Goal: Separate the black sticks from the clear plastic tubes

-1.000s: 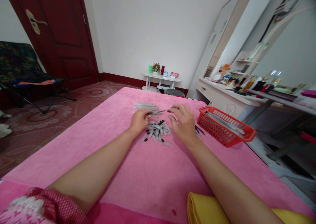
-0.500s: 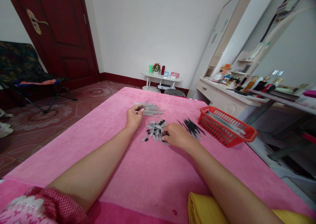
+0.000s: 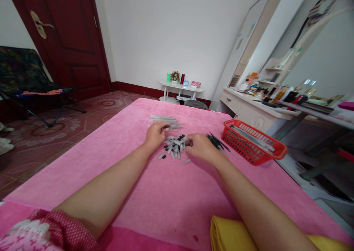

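Observation:
My left hand (image 3: 156, 136) is curled closed at the near edge of a bundle of clear pen barrels (image 3: 163, 117); its fingers pinch what looks like one such barrel, mostly hidden. Just right of it lies a loose heap of small translucent pen caps and black pieces (image 3: 175, 145). At the heap's right side my right hand (image 3: 201, 147) has thumb and fingers pressed together on a small pale piece, apparently a pen cap, largely covered by the fingers. Thin dark refills (image 3: 217, 141) lie beyond this hand.
A red plastic basket (image 3: 253, 142) with long pale sticks in it stands on the table's right side. Pink cloth (image 3: 110, 151) covers the table. Folded yellow fabric (image 3: 232, 234) lies at the near edge, under my right forearm. A dresser (image 3: 249, 105) stands off to the right.
My left hand has moved right and slightly nearer, towards the cap heap, uncovering more of the barrels. My right hand has shifted a little right and away, uncovering a loose cap on the cloth.

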The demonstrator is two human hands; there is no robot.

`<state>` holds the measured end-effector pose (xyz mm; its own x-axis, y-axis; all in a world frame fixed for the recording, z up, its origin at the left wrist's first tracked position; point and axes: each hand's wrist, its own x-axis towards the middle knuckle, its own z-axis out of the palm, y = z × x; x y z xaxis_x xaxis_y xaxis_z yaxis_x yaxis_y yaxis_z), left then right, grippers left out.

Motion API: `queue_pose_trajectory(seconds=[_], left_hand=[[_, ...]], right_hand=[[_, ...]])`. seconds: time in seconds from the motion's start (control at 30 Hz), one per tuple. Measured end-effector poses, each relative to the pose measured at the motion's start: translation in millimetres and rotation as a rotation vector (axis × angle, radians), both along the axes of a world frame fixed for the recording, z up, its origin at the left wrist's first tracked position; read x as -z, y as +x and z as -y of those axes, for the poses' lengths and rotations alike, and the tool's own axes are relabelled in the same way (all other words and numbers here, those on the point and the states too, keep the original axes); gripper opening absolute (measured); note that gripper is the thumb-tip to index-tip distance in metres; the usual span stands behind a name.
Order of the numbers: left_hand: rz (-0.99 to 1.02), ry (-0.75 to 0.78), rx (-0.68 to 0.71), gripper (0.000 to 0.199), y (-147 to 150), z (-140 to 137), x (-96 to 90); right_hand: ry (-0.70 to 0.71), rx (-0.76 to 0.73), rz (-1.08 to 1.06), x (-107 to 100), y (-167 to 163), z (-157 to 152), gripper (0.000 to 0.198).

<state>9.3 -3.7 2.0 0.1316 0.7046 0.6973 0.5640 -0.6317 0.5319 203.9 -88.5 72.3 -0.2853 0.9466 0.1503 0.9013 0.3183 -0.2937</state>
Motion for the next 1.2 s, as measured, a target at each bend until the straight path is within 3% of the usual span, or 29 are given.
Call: queue_pose_trajectory(seconds=[0.13, 0.37, 0.5, 1.2], left_hand=[[-0.203, 0.042, 0.047, 0.026, 6, 12, -7.4], [-0.270, 0.051, 0.075, 0.024, 10, 18, -10.9], [-0.298, 0.057, 0.084, 0.021, 12, 21, -13.0], [-0.306, 0.089, 0.134, 0.022, 15, 24, -12.9]], right_hand=[[0.143, 0.105, -0.265, 8, 13, -17, 0.011], [0.163, 0.006, -0.540, 26, 21, -28, 0.018], [0.185, 0.058, -0.541, 25, 19, -27, 0.009], [0.169, 0.051, -0.554, 30, 18, -29, 0.016]])
